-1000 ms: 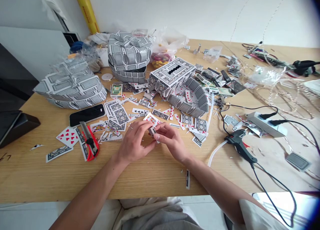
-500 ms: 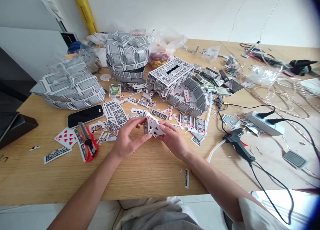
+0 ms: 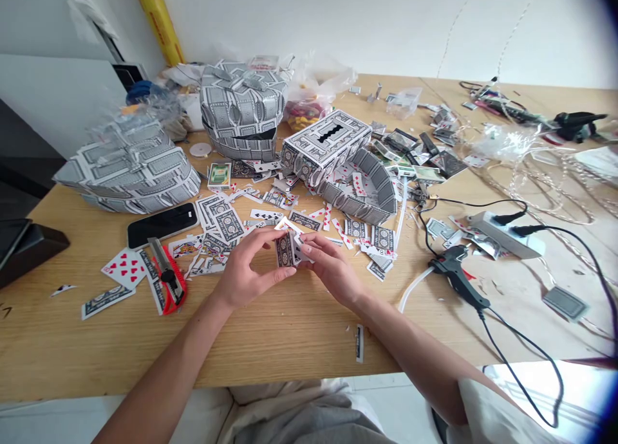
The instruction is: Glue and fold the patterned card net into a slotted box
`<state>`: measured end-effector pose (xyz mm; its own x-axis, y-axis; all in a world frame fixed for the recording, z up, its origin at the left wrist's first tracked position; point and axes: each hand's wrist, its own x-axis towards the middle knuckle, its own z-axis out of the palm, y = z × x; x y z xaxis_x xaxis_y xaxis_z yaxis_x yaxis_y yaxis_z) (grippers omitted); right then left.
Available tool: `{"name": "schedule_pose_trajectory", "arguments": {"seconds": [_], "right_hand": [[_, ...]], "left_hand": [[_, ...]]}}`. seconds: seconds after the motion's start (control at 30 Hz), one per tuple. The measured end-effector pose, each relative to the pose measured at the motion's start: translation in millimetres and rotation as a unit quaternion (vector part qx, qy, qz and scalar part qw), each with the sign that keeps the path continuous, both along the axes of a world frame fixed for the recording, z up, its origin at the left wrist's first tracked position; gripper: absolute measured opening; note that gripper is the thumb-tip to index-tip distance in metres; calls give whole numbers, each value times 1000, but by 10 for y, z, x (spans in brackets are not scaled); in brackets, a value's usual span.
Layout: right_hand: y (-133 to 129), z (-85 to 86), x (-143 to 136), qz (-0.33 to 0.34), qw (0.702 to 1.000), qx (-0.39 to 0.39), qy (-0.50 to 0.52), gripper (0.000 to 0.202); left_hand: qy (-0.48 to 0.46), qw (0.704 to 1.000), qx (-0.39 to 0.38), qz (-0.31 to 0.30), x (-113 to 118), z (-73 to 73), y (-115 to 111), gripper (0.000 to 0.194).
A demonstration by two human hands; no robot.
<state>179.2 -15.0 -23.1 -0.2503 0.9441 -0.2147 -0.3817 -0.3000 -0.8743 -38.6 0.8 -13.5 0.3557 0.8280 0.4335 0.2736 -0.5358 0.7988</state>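
Near the middle of the wooden table, a small folded playing-card piece (image 3: 286, 249) is held above the surface, its dark patterned back showing. My left hand (image 3: 246, 267) grips it from the left, with the thumb low and the fingers at its top edge. On the right side my right hand (image 3: 333, 267) pinches it, and the fingers cover part of a white face. Cut card strips lie just behind my hands, among them a patterned strip (image 3: 305, 221). A red utility knife (image 3: 168, 278) rests left of my left hand.
Behind stand a card-woven box (image 3: 244, 112), a boat-shaped card piece (image 3: 130, 174), a slotted card box (image 3: 331, 141) and an open card tray (image 3: 383, 186). A phone (image 3: 163, 225) lies left. On the right are a glue gun (image 3: 458, 280), a power strip (image 3: 512, 235) and cables.
The folded card piece has turned, so its patterned back now faces the camera instead of its spade face. My right fingers have shifted over it. The view has moved slightly.
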Motion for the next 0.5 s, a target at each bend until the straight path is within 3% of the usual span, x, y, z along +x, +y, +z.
{"name": "schedule_pose_trajectory", "arguments": {"seconds": [0.27,0.5], "right_hand": [[-8,13,3,10,1000,5,-7,26],[9,5,-15,-19,999,-22,31,31]], "left_hand": [[-21,999,-25,-8,-11,36,-18,56],[-142,971,-190,-39,-14,19,-10,59]]}}
